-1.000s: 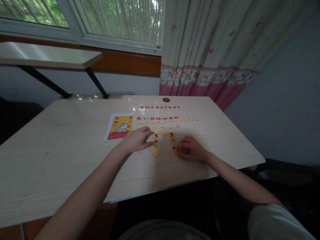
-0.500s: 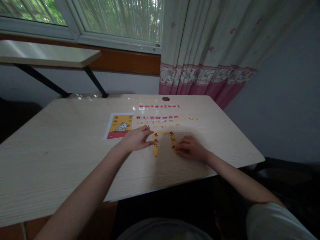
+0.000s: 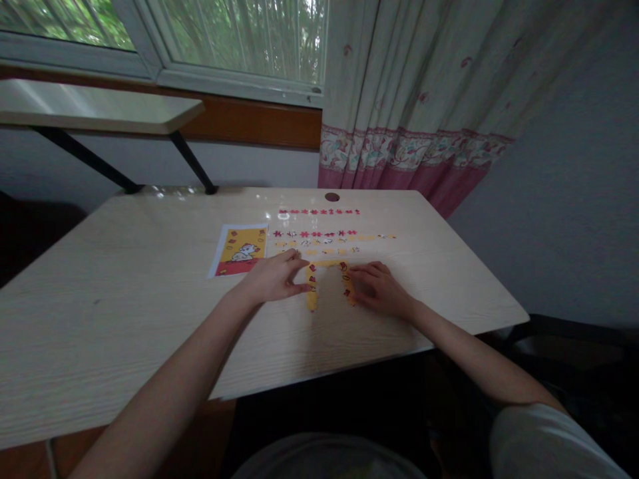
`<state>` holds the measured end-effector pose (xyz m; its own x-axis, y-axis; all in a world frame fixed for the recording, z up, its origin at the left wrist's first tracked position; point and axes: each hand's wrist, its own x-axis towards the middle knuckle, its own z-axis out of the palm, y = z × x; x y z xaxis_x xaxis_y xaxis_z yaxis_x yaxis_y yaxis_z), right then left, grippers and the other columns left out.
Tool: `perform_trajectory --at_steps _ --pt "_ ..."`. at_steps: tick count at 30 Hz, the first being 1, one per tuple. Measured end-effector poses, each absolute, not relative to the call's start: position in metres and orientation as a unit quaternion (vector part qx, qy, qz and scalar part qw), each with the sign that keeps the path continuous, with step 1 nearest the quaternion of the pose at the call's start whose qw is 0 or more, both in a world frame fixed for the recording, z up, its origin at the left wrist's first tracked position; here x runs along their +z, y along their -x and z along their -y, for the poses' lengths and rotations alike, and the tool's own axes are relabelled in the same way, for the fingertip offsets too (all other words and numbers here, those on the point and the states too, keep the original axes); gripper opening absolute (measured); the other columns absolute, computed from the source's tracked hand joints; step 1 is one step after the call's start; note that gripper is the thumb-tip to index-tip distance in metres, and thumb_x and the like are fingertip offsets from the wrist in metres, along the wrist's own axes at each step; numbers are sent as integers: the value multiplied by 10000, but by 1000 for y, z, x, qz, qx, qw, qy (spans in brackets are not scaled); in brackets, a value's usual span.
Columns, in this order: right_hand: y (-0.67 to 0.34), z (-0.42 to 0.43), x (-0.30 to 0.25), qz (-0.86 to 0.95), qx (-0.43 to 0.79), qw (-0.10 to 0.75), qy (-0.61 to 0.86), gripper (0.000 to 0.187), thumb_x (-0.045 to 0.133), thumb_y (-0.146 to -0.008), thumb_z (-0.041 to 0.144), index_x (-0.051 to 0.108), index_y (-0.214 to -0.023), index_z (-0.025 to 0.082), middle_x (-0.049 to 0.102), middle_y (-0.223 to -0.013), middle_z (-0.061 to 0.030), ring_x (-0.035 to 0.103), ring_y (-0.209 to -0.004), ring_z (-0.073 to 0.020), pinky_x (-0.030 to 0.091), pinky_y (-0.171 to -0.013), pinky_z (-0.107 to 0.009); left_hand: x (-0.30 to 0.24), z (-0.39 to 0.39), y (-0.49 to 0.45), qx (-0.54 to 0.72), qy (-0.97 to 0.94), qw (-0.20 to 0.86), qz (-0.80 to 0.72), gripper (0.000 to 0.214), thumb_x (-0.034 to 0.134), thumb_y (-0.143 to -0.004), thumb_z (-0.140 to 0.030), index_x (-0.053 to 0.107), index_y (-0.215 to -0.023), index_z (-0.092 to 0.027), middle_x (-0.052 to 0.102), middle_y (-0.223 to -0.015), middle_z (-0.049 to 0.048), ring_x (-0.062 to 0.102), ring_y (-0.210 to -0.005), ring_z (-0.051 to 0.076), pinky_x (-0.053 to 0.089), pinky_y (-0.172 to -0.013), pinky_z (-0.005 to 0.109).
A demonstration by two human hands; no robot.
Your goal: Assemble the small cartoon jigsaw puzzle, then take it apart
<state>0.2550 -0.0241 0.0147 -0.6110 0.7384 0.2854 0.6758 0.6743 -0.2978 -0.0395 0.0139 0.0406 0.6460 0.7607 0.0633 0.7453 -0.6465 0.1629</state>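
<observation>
Joined yellow jigsaw puzzle pieces form a three-sided frame on the table, a top strip with two sides running toward me. My left hand rests at the left strip, thumb and forefinger apart and touching its outer edge. At the right strip is my right hand, its fingers spread along the outer side. Neither hand lifts a piece. Beyond them lie rows of loose yellow pieces and red pieces. A printed picture of a white cat-like figure on yellow and red lies left of the rows.
The pale wooden table has a round dark grommet at its back edge. A further row of red pieces lies near it. A raised shelf on black supports stands back left. A curtain hangs behind.
My right hand's fingers have opened and spread upward along the right strip; before, they were bunched at its lower end. My left hand has stayed nearly still.
</observation>
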Motion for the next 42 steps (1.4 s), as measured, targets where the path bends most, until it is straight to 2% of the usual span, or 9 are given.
perform_trajectory --at_steps 9,18,30,42 --pt "-253 24 16 884 107 169 422 443 543 -835 465 545 -1222 250 559 -1241 -71 469 -1123 -242 321 -970 -438 39 -15 39 67 -906 70 -412 567 481 -789 -618 551 -1170 -204 540 -1064 78 584 -875 205 445 -648 272" --pt "-251 22 16 881 108 163 431 505 534 -838 479 487 -1283 246 498 -1323 -69 438 -1154 -247 313 -983 -439 36 -14 38 68 -904 58 -418 610 485 -775 -641 535 -1196 -203 515 -1106 88 576 -903 216 448 -710 289" --pt "-252 21 16 881 116 165 428 474 512 -852 480 507 -1269 256 527 -1291 -70 456 -1134 -237 328 -965 -437 35 -13 37 71 -907 60 -411 559 480 -790 -618 558 -1154 -202 527 -1056 79 577 -862 201 444 -687 280" --pt "-253 19 14 877 117 172 433 485 535 -840 469 496 -1275 257 528 -1289 -59 464 -1129 -229 332 -970 -427 38 -13 37 79 -907 68 -407 556 484 -795 -604 548 -1168 -197 530 -1031 81 552 -907 215 446 -716 290"
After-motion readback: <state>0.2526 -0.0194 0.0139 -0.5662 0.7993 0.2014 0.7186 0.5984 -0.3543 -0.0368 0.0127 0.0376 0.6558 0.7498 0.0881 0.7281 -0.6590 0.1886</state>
